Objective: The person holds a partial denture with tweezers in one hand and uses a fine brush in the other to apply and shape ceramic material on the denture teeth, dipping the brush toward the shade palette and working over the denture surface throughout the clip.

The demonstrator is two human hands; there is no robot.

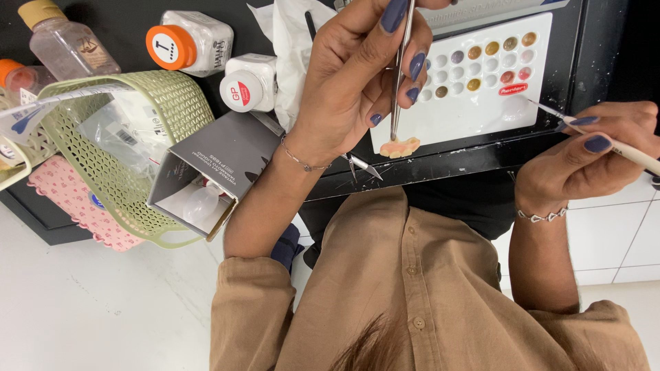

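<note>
The dental piece, pink and toothed, hangs pinched in tweezers gripped by the left hand beside the white mixing palette, steadied for the right hand, whose fingers pinch a fine brush.

The brush handle runs off the right edge; the tweezers' top is cut off
</note>
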